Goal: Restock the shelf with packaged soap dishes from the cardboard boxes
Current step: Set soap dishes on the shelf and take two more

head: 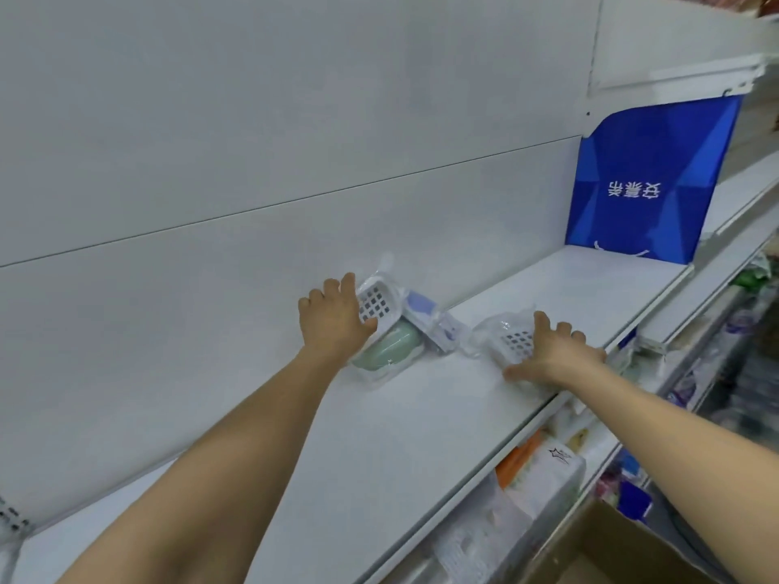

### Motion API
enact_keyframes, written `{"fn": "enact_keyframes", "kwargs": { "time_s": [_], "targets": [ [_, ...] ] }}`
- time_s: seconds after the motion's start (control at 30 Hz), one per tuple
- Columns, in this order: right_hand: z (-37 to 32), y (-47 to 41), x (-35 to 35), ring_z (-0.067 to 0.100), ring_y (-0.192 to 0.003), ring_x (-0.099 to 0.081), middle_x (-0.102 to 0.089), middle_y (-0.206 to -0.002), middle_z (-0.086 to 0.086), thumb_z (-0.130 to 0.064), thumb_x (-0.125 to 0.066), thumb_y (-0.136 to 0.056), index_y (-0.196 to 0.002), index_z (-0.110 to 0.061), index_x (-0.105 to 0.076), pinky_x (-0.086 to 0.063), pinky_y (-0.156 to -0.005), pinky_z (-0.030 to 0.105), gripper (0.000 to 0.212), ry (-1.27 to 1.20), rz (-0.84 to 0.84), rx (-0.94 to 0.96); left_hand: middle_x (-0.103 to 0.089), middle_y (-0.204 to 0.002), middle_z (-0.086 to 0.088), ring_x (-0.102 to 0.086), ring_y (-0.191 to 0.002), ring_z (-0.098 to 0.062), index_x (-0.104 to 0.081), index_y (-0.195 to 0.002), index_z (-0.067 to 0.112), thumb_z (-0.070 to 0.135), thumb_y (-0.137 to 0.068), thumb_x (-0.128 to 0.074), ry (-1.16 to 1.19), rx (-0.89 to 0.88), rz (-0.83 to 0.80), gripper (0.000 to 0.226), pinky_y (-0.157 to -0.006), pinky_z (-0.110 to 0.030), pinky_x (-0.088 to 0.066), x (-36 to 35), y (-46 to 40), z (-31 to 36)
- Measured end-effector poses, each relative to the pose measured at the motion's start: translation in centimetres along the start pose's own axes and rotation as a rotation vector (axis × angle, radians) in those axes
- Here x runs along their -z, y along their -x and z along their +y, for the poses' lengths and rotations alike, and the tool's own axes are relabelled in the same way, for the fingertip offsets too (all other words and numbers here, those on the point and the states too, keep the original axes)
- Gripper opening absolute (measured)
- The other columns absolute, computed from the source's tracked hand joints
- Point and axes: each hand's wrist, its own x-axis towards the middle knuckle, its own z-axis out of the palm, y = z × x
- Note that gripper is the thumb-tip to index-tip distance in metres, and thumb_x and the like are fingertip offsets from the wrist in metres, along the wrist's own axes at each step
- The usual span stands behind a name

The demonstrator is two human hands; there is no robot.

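Note:
Both my arms reach onto a white shelf (379,436). My left hand (335,320) grips a packaged soap dish (379,303) with a white grid tray, held tilted over a green packaged dish (390,345) near the back wall. A blue-and-white packaged dish (425,309) lies just right of them. My right hand (552,356) lies with spread fingers on another clear-wrapped soap dish (506,337) close to the shelf's front edge. A cardboard box (611,545) shows at the bottom right, its inside mostly hidden.
A blue paper bag (649,179) stands at the shelf's right end. The white back panel (253,141) rises behind. Lower shelves to the right hold packaged goods (543,474). Another shelf board (674,73) sits above at the right.

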Motion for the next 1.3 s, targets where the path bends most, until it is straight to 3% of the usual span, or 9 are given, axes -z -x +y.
{"fn": "enact_keyframes", "kwargs": {
  "time_s": [0.13,0.23,0.43,0.57,0.73,0.9,1.1,1.2,1.3],
  "targets": [
    [-0.1,0.6,-0.6,0.033,-0.125,-0.041,-0.044,-0.134,0.012,-0.065,-0.065,-0.071,-0.147,-0.023,-0.015,-0.042,-0.098,0.046,0.101,-0.043,0.019,0.027,-0.064,-0.111,-0.006,-0.052,-0.108,-0.028,-0.043,-0.13,0.015,0.049,-0.084,-0.066,-0.11,0.031,-0.008,0.062,-0.08,-0.035,-0.03,-0.3,-0.4,0.2],
    [-0.2,2.3,-0.7,0.034,-0.125,-0.041,-0.043,-0.136,0.014,-0.063,-0.061,-0.075,-0.149,-0.022,-0.015,-0.042,-0.097,0.046,0.096,-0.143,0.038,0.064,-0.063,-0.108,-0.005,-0.051,-0.107,-0.028,-0.052,-0.117,0.017,0.042,-0.083,-0.066,0.019,0.095,-0.069,0.045,-0.078,-0.034,-0.029,0.0,0.2,-0.2],
    [-1.2,8.2,-0.4,0.029,-0.122,-0.042,-0.044,-0.135,0.008,-0.061,-0.062,-0.074,-0.147,-0.028,-0.02,-0.043,-0.091,0.044,0.09,-0.379,0.179,0.246,-0.05,-0.116,-0.003,-0.059,-0.097,-0.026,-0.051,-0.128,0.021,0.036,-0.086,-0.067,0.459,0.241,0.002,0.048,-0.075,-0.035,-0.046,3.7,8.3,-2.5],
    [-2.8,13.0,-0.8,0.025,-0.125,-0.04,-0.042,-0.138,0.003,-0.062,-0.062,-0.076,-0.147,-0.031,-0.02,-0.043,-0.095,0.045,0.088,-0.493,0.2,0.415,-0.051,-0.116,0.003,-0.05,-0.09,-0.014,-0.05,-0.13,0.024,0.04,-0.088,-0.067,0.554,0.264,0.136,0.048,-0.075,-0.029,-0.038,6.3,16.1,-3.4],
    [-5.1,18.7,-2.0,0.019,-0.132,-0.035,-0.036,-0.147,-0.004,-0.06,-0.065,-0.077,-0.149,-0.035,-0.021,-0.039,-0.104,0.046,0.088,-0.61,0.153,0.584,-0.052,-0.114,0.007,-0.055,-0.095,-0.013,-0.052,-0.128,0.027,0.034,-0.085,-0.07,0.656,0.408,0.245,0.048,-0.085,-0.037,-0.049,9.7,24.5,-5.0],
    [-8.2,24.4,-3.1,0.015,-0.132,-0.034,-0.036,-0.148,-0.008,-0.058,-0.068,-0.075,-0.148,-0.036,-0.025,-0.037,-0.105,0.042,0.088,-0.681,0.094,0.75,-0.055,-0.112,0.007,-0.054,-0.093,-0.009,-0.055,-0.125,0.025,0.029,-0.084,-0.072,0.651,0.495,0.366,0.045,-0.08,-0.03,-0.046,12.8,32.4,-8.0],
    [-13.8,33.4,-5.1,0.013,-0.131,-0.035,-0.038,-0.145,-0.007,-0.056,-0.069,-0.076,-0.147,-0.033,-0.027,-0.038,-0.105,0.042,0.086,-0.691,-0.013,0.93,-0.055,-0.109,0.008,-0.057,-0.092,-0.007,-0.055,-0.126,0.026,0.03,-0.083,-0.074,0.6,0.64,0.445,0.047,-0.083,-0.032,-0.052,16.1,42.5,-13.8],
    [-16.9,39.6,-6.9,0.012,-0.129,-0.036,-0.038,-0.144,-0.009,-0.058,-0.068,-0.076,-0.146,-0.035,-0.026,-0.039,-0.103,0.04,0.085,-0.698,-0.087,1.014,-0.054,-0.11,0.01,-0.054,-0.094,-0.001,-0.054,-0.126,0.027,0.029,-0.084,-0.074,0.555,0.707,0.472,0.047,-0.08,-0.024,-0.048,18.0,49.1,-17.6],
    [-20.3,46.8,-9.9,0.011,-0.129,-0.036,-0.038,-0.145,-0.009,-0.059,-0.068,-0.076,-0.147,-0.035,-0.025,-0.039,-0.103,0.038,0.086,-0.701,-0.15,1.082,-0.055,-0.11,0.01,-0.054,-0.095,-0.007,-0.055,-0.124,0.026,0.029,-0.084,-0.074,0.474,0.769,0.467,0.044,-0.079,-0.024,-0.044,19.7,56.6,-22.1]
  ]
}}
